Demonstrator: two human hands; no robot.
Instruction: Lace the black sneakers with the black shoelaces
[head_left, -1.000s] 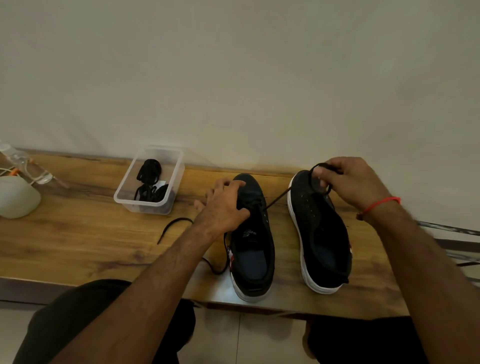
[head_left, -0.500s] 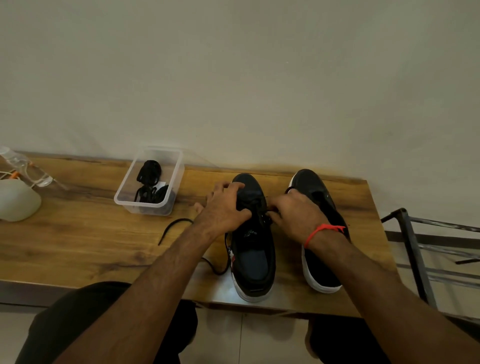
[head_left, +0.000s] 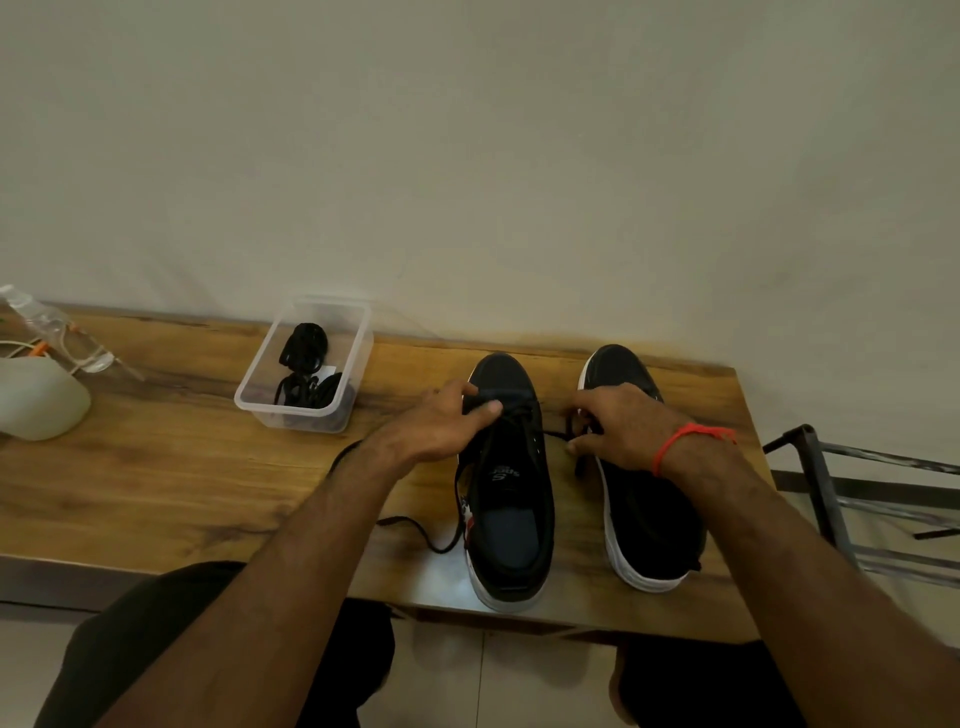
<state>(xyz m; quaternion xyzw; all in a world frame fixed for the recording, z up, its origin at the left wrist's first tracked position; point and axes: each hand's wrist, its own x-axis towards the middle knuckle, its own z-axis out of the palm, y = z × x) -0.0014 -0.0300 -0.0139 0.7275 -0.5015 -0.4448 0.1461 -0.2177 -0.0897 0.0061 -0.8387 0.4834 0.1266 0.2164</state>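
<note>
Two black sneakers with white soles stand side by side on the wooden table (head_left: 156, 467), toes toward the wall. My left hand (head_left: 441, 423) grips the left sneaker (head_left: 511, 499) at its front eyelets, thumb across the top. A black shoelace (head_left: 415, 530) runs from that shoe, its loose end trailing on the table to the left. My right hand (head_left: 621, 428) pinches the lace's other end between the two shoes, pulled taut to the right. The right sneaker (head_left: 649, 525) lies partly under my right wrist.
A clear plastic box (head_left: 249, 405) with more coiled black laces sits at the back, left of the shoes. A pale rounded object (head_left: 36, 400) and a clear plastic bag (head_left: 36, 317) are at the far left. A metal rack (head_left: 852, 499) stands beyond the table's right edge.
My right hand came down from above the right sneaker to the left sneaker's eyelets, then drew the lace end out to the right. My left hand stayed on the left sneaker.
</note>
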